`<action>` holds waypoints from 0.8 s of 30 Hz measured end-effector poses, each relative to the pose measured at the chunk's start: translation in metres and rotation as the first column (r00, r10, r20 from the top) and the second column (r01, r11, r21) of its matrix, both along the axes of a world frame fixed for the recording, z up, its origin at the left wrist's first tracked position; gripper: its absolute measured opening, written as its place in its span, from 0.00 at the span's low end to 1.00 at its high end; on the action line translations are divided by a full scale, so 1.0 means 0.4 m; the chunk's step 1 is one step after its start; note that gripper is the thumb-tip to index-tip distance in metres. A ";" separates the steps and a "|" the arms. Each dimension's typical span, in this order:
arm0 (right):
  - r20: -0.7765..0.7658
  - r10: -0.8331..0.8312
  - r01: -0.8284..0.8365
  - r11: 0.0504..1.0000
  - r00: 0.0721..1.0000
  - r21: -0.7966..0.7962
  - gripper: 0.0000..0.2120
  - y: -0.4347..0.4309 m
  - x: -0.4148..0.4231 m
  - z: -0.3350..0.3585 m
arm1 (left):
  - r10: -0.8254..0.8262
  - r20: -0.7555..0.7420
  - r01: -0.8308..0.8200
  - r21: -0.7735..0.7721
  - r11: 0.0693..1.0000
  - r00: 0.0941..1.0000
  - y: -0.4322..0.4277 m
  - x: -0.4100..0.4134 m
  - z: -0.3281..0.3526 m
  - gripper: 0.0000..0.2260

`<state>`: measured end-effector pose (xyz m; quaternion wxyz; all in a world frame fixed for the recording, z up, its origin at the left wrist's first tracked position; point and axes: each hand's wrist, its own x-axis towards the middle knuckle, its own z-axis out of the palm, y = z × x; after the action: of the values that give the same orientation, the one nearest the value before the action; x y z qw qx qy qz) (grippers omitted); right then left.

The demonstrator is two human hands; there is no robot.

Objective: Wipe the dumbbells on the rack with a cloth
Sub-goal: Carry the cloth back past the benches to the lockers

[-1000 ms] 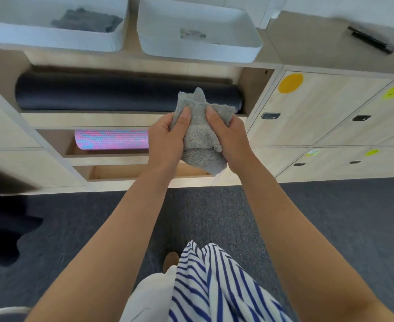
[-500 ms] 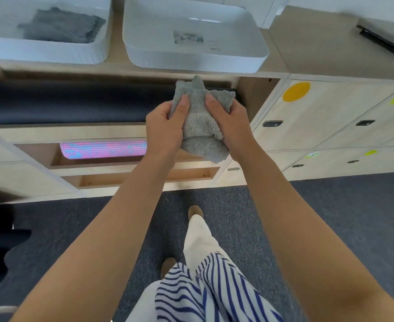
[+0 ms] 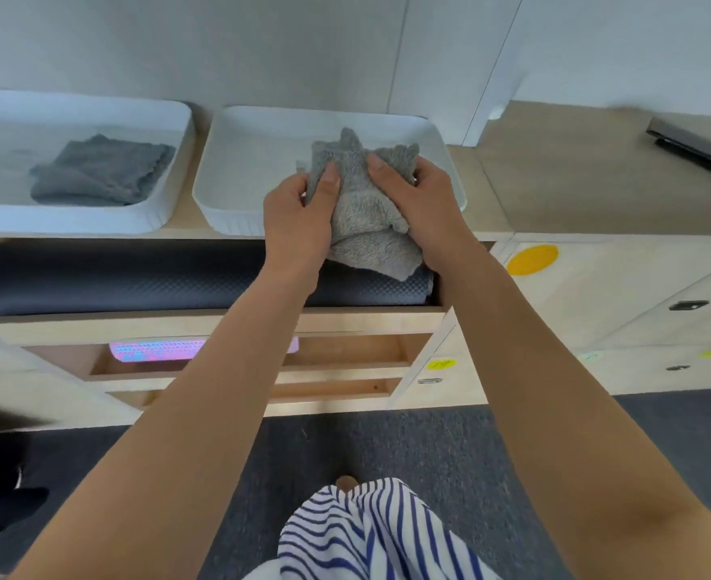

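I hold the grey cloth (image 3: 366,211) bunched between both hands, out in front of me. My left hand (image 3: 297,219) grips its left side with the thumb pressed flat on the front, and my right hand (image 3: 421,207) grips the right side the same way, fingers curled behind the folds. The loose lower edge of the cloth hangs below my thumbs.

Right behind my grip sits a white tray (image 3: 228,215) on a wooden shelf top; my hands and the cloth overlap its front rim, though I cannot tell if they touch it. Well to the left of my grip is a second white tray (image 3: 173,194) with a folded dark cloth (image 3: 98,171) lying in it. Just below my hands a black rolled mat (image 3: 115,278) lies in an open compartment, and lower down a pink roller (image 3: 157,349) lies in another. To the right of my grip a yellow sticker (image 3: 532,259) marks a cupboard door.
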<state>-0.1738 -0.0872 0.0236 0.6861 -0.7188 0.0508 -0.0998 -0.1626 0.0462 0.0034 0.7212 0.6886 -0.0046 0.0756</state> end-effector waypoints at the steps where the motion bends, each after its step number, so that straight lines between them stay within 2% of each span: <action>1: 0.001 0.017 -0.017 1.000 1.000 0.005 0.12 -0.013 0.024 0.008 | 0.008 0.007 -0.008 0.006 1.000 1.000 -0.011 0.022 0.007 0.15; 6: 0.013 0.086 -0.085 0.995 0.996 -0.053 0.14 -0.066 0.152 0.030 | 0.032 0.029 -0.034 0.067 0.997 0.999 -0.047 0.136 0.031 0.16; 11: -0.048 0.134 -0.137 0.988 0.990 -0.070 0.18 -0.111 0.277 0.004 | 0.033 -0.005 -0.032 0.095 0.995 0.999 -0.073 0.235 0.025 0.14; 13: -0.068 0.154 -0.160 0.981 0.986 -0.109 0.17 -0.126 0.317 -0.013 | 0.032 -0.026 -0.029 0.115 0.993 0.999 -0.077 0.271 0.013 0.18; 16: -0.103 0.206 -0.222 0.957 0.973 -0.185 0.13 -0.143 0.363 -0.043 | 0.044 -0.060 -0.032 0.181 0.983 0.997 -0.078 0.314 -0.012 0.22; 19: -0.162 0.217 -0.257 0.921 0.963 -0.292 0.17 -0.145 0.393 -0.081 | 0.045 -0.088 -0.020 0.268 0.963 0.995 -0.073 0.342 -0.046 0.19; 21: -0.170 0.181 -0.237 0.880 0.969 -0.411 0.20 -0.142 0.405 -0.106 | 0.051 -0.109 -0.011 0.342 0.940 0.993 -0.070 0.355 -0.064 0.18; 24: -0.135 0.125 -0.179 0.817 0.983 -0.548 0.18 -0.135 0.411 -0.116 | 0.055 -0.092 0.000 0.517 0.856 0.994 -0.066 0.369 -0.073 0.19</action>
<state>-0.0095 -0.1410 -0.0228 0.4490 -0.8933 -0.0064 -0.0217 -0.0152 0.0200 -0.0257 0.5083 0.8596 0.0225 0.0461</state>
